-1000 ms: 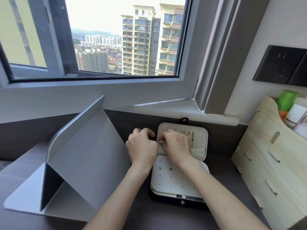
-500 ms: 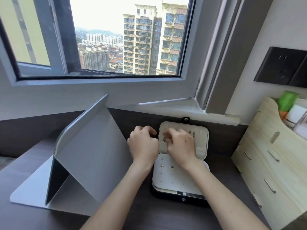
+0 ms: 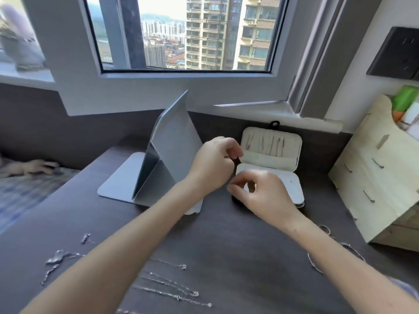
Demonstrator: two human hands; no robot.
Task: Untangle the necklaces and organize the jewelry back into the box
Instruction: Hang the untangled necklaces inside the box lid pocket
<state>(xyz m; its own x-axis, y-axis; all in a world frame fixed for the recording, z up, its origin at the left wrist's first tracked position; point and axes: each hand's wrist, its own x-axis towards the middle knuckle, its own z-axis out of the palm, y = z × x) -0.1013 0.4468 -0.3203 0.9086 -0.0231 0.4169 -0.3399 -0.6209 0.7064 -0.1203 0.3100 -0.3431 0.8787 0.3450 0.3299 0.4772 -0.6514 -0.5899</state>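
Left hand (image 3: 214, 163) & right hand (image 3: 260, 192) are curling close together (pinching what, can't tell) over the open cream-lined black jewelry box (image 3: 292, 184) far right on the dark table (image 3: 238, 241); some chains (image 3: 272, 143) are hanging in lid, silver necklaces (image 3: 172, 288) lying loose near, so approx mid-task.

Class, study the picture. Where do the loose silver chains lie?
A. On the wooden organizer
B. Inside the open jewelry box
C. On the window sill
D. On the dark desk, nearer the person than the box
D: the silver chains lie spread out on the dark desk between the forearms, well in front of the open jewelry box.
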